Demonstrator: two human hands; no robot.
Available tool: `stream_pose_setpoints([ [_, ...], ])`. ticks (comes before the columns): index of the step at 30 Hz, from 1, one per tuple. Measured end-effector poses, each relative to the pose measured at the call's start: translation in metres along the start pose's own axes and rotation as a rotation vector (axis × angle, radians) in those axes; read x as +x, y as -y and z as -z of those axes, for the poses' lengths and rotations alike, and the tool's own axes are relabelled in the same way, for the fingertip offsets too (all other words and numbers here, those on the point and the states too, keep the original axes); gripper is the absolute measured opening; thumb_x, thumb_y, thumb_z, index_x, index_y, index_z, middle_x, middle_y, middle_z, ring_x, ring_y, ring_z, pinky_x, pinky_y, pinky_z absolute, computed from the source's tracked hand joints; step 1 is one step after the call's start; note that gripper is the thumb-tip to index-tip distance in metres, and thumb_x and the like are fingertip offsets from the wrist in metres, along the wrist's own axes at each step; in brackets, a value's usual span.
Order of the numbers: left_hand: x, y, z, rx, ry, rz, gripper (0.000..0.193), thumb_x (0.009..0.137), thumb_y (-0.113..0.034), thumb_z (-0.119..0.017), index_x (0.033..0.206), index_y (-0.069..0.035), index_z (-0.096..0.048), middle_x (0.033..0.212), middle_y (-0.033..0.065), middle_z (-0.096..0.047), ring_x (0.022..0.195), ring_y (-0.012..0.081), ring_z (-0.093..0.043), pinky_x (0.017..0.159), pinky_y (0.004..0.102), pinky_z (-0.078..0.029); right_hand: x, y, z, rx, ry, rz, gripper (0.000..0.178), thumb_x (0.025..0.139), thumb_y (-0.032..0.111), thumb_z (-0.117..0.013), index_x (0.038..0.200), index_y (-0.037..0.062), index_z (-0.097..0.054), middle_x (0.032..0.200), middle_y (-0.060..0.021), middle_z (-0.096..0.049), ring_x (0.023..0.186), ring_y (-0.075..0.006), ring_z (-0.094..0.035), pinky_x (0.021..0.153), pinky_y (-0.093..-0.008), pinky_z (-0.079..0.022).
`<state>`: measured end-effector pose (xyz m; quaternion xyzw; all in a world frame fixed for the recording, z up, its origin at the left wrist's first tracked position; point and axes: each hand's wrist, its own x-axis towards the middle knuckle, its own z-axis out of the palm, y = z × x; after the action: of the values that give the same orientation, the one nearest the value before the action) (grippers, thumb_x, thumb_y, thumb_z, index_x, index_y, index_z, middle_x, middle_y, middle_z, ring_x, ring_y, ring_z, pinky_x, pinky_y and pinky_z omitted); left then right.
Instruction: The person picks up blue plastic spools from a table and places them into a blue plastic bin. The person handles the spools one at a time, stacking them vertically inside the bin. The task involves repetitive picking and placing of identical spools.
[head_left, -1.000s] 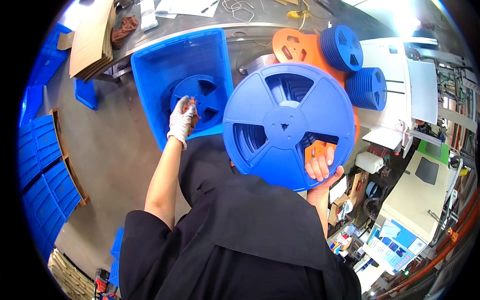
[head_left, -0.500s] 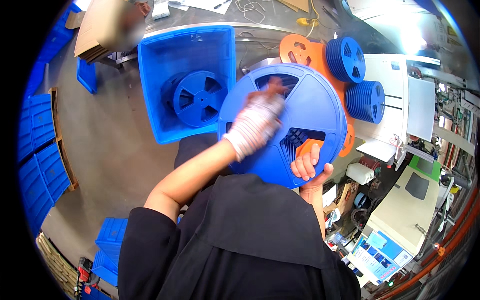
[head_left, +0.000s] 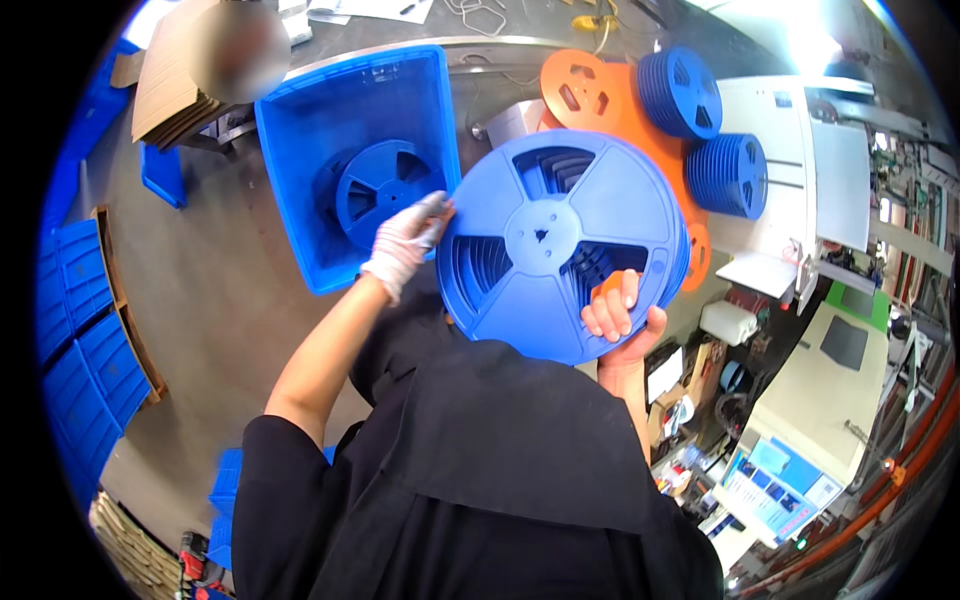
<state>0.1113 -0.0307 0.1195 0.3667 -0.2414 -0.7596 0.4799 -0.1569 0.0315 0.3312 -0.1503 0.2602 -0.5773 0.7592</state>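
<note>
A stack of large blue plastic reels (head_left: 600, 180) faces me, tilted, its top reel showing a hub and window-like cut-outs. My right hand (head_left: 618, 322), bare, grips it at the lower right, fingers hooked through a cut-out and thumb outside the rim. At the stack's left rim is my left hand (head_left: 402, 245), in a pale glove with grey fingertips. Its fingers are stretched out, fingertips at the reel edge; whether they press on it I cannot tell. Left of the stack, more blue reels (head_left: 365, 215) lie inside a blue bin (head_left: 275, 190).
Behind the stack stands an orange rack (head_left: 640, 120) with an orange reel (head_left: 578, 88) and two stacks of smaller blue reels (head_left: 735, 175). A workbench (head_left: 400, 35) runs along the back. Cardboard (head_left: 165, 75) sits back left, blue crates (head_left: 80, 290) far left, machinery (head_left: 830, 370) at right.
My left hand has moved left and down from the reel's face to its left rim, uncovering the hub. My right hand keeps its grip. The view has shifted slightly.
</note>
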Motion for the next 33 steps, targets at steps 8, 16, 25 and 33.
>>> stream_pose_setpoints([
  [8, -0.050, -0.090, -0.044, 1.544, 0.738, -0.417, 0.067, 0.073, -0.012, -0.069, 0.136, -0.015, -0.047, 0.140, 0.0102, -0.047, 0.092, 0.0282, -0.064, 0.075, 0.0376, -0.055, 0.009, 0.015, 0.007, 0.097, -0.030, 0.107, 0.031, 0.085, 0.029, -0.067, 0.087, 0.0101, -0.043, 0.060, 0.0033, -0.044, 0.054, -0.0099, -0.044, 0.061, -0.0283, -0.038],
  [16, -0.051, -0.073, -0.030, 1.391, 0.596, -0.516, 0.045, 0.077, -0.009, -0.062, 0.122, -0.009, -0.055, 0.120, 0.0119, -0.061, 0.094, 0.0279, -0.064, 0.077, 0.0385, -0.053, 0.033, 0.018, -0.041, -0.198, -0.514, 0.043, 0.046, 0.094, 0.043, -0.053, 0.115, 0.0019, -0.052, 0.083, -0.0074, -0.059, 0.076, -0.0209, -0.055, 0.077, -0.0375, -0.047],
  [25, -0.089, -0.082, 0.043, -0.124, -0.109, 0.236, 0.038, 0.087, -0.027, -0.070, 0.117, -0.006, -0.059, 0.105, 0.0061, -0.065, 0.087, 0.0118, -0.058, 0.079, 0.0280, -0.049, 0.011, 0.011, 0.019, -0.161, -0.466, -0.004, 0.038, 0.096, 0.034, -0.051, 0.111, -0.0010, -0.055, 0.073, -0.0012, -0.044, 0.067, -0.0141, -0.042, 0.066, -0.0303, -0.039],
  [33, -0.098, -0.064, 0.085, -0.237, -0.195, 0.259, 0.045, 0.086, -0.026, -0.071, 0.120, -0.002, -0.054, 0.108, 0.0117, -0.064, 0.102, 0.0235, -0.062, 0.091, 0.0387, -0.052, 0.003, 0.002, 0.024, -0.162, -0.502, 0.006, 0.033, 0.094, 0.028, -0.051, 0.111, 0.0004, -0.057, 0.073, -0.0027, -0.049, 0.067, -0.0155, -0.049, 0.067, -0.0325, -0.044],
])
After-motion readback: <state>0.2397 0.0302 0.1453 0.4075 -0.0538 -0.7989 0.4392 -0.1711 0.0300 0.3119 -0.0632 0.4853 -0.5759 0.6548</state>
